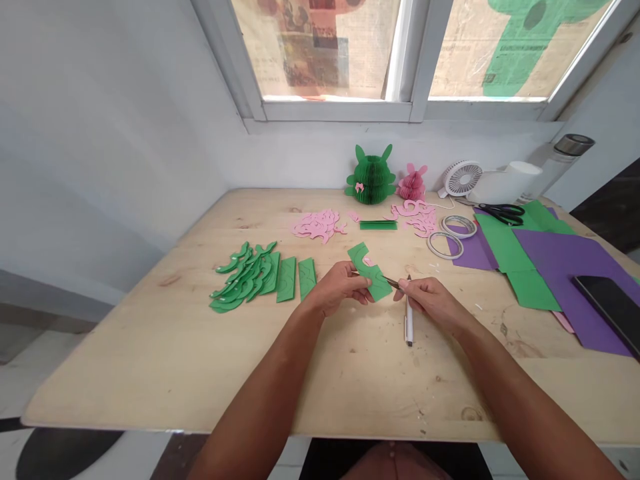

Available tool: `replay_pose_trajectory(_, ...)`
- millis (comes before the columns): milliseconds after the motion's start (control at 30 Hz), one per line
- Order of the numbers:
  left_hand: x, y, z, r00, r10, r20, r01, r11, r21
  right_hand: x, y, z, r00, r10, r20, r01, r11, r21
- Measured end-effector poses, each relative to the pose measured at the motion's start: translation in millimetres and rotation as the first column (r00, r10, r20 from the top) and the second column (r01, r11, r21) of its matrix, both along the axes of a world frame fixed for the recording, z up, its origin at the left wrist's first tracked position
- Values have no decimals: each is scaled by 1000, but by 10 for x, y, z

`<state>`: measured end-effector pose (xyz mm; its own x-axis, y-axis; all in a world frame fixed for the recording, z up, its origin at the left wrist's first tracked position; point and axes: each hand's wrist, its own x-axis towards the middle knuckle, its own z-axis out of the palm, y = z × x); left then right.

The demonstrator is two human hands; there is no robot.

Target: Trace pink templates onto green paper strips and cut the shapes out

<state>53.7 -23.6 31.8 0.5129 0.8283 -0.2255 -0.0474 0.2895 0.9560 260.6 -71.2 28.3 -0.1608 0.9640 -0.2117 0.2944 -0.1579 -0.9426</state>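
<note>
My left hand [345, 288] pinches a strip of green paper [380, 288] with a curved notch cut out of it. Small scissors [391, 282] are in my right hand [425, 299], their blades at the strip's right edge; the handles are hidden by my fingers. Just below that hand a white pen [409, 323] lies on the table. To the left of my left hand are green paper rectangles [287, 279] with drawn curves, beside a heap of cut green paper shapes [250, 277].
Pink paper cutouts [319, 225], a folded green strip [379, 225] and tape rolls [445, 245] lie farther back. Behind stand green [373, 181] and pink [413, 185] paper figures and a small fan [463, 179]. Purple sheets [565, 267], black-handled scissors [503, 213] and a phone [610, 310] are right.
</note>
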Motion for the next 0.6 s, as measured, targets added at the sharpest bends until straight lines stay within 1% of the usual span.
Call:
replay_pose_trajectory(233, -4, -18, -21, 1000, -1, 4, 1, 1000, 3, -9, 4, -16, 1000, 11, 7, -11, 1000, -13)
replay_pose_trajectory(600, -15, -17, -19, 1000, -9, 4, 9, 1000, 18, -9, -7, -30, 999, 37, 20, -37, 999, 10)
